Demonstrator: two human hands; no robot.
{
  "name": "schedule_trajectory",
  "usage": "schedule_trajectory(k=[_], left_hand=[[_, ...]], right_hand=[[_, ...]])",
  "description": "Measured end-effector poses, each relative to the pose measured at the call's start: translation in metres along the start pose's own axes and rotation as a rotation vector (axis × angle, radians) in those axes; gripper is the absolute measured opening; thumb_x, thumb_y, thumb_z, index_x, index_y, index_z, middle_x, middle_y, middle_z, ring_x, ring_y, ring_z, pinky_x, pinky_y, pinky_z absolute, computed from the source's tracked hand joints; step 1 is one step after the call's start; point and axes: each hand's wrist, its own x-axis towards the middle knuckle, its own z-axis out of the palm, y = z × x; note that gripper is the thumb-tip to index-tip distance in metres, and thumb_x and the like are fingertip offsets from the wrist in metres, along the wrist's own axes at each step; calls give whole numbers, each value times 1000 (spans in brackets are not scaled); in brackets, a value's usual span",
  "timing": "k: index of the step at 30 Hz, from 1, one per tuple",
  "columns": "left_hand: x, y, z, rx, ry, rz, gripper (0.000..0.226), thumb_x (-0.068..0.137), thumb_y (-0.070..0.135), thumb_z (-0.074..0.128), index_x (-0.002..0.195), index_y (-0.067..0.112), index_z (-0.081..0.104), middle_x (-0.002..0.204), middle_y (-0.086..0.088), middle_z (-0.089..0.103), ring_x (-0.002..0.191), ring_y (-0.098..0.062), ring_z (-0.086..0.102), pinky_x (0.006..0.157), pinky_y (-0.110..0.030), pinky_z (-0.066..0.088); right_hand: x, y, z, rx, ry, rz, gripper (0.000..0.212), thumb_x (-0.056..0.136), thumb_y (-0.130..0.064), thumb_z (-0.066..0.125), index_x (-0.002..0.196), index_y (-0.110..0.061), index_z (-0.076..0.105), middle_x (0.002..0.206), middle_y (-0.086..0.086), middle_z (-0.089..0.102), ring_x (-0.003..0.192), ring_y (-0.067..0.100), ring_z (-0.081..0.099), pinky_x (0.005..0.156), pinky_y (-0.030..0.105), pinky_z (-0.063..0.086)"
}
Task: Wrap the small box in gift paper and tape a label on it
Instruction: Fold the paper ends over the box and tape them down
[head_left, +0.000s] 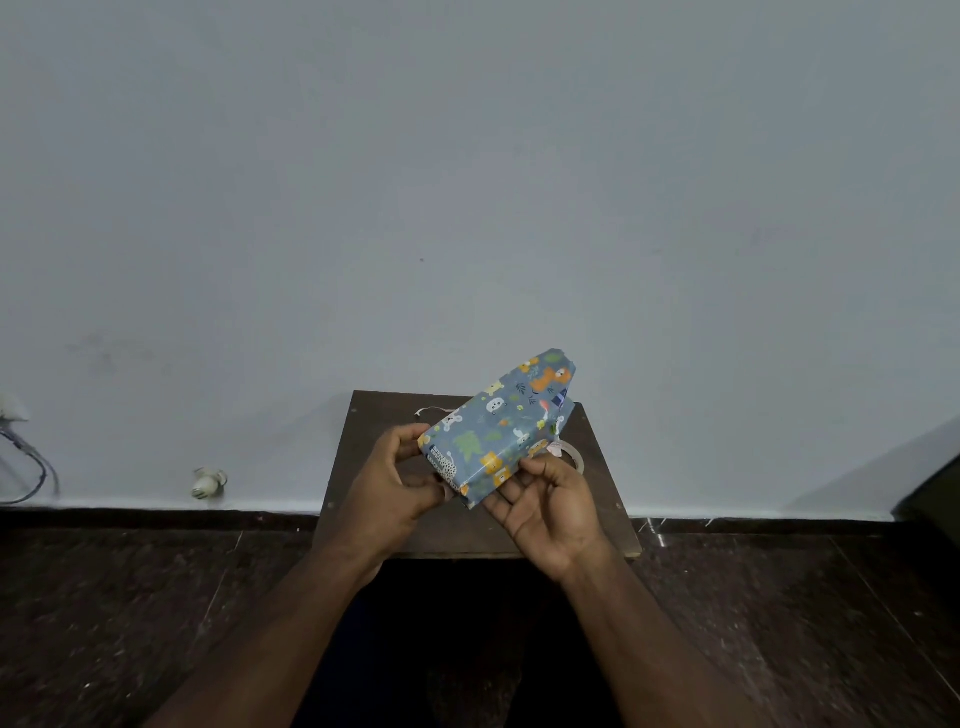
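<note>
— What are you holding?
— Your left hand (387, 480) and right hand (545, 501) grip the near end of the wrapped box (498, 431), its far end tilted up toward one o'clock.
— And below it?
— The brown board (447, 525); a tape roll (571, 454) peeks out at the box's four o'clock.

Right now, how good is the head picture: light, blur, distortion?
Head view: dim, even light, no glare; the wrapped box and both hands, left hand and right hand, look fairly sharp. Wide-angle distortion bends the floor line at the edges. The tape roll behind the box is partly hidden, and the dark table shows little detail.
</note>
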Motion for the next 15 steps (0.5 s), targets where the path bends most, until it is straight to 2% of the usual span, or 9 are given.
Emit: schedule_trajectory(k=[4,7,11,13,15], left_hand=[[-1,2,0,16,6,12,63,75,-8,76,124,26,57,120,8,64,76,0,70,75,-23,51],[-2,1,0,26,15,22,61,76,-8,76,123,25,57,120,5,64,80,5,69,79,-25,52],[-4,5,1,34,21,35,58,76,-7,76,122,23,57,118,6,63,79,12,66,79,-25,52],[-5,6,1,31,28,40,57,76,-7,77,121,22,57,117,6,63,79,14,64,82,-28,53],[-4,6,1,22,25,44,56,75,-8,77,120,21,58,116,5,64,79,15,64,85,-33,53]], right_hand=[[2,2,-2,5,-12,12,63,81,-8,51,144,-2,46,125,17,67,112,35,68,90,51,57],[2,1,-2,10,-46,18,48,84,-13,50,130,-3,58,125,16,68,114,35,67,97,53,53],[-2,0,-1,-5,-106,1,37,88,-18,55,122,-7,63,130,16,65,116,35,66,93,53,54],[-3,1,-1,-17,-125,-7,42,86,-19,65,126,-9,61,133,15,63,120,35,64,93,54,54],[-2,2,-1,-45,-133,-25,61,80,-24,78,134,-10,56,137,15,61,124,36,61,94,54,53]])
